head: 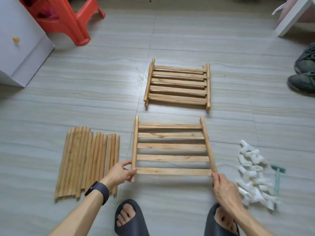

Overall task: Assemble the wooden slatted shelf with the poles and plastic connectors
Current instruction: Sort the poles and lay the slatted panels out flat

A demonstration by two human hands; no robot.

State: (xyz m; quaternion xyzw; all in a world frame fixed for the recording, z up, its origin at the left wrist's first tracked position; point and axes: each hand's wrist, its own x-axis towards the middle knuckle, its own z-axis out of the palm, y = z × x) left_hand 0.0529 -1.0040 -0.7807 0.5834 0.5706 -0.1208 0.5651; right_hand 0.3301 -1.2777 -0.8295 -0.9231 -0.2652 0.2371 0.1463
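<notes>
Head view shows the slatted panel point(171, 146) lying lengthwise on the tiled floor point(102, 99) just in front of the person's feet, with both hands at its near end. The left hand point(121, 172) pinches the near end of the left rail point(134, 142) between thumb and fingertips. The right hand point(225, 188) is curled round the near end of the right rail point(207, 143). Whether the near edge is lifted or only steadied I cannot tell.

My reading is that this is the start: one panel singled out, no connector fitted yet. The stack of other panels point(177, 86) lies beyond it, apart. The poles point(85, 160) lie in a row to the left, just beside the left hand. The white plastic connectors point(252, 176) are heaped to the right, with a small hammer point(277, 178) next to them.

To do this step well, I would hold the panel by the rails — not the slats, which look thin and could work loose — and set it flat and square, with all four rail ends free. Those ends are presumably where the connectors go. The right hand is nearer the heap, so it is the natural one to fetch the first connector while the left pins its rail against skating on the smooth tile. Press each connector on straight — a tilted one may jam or split the wood.
</notes>
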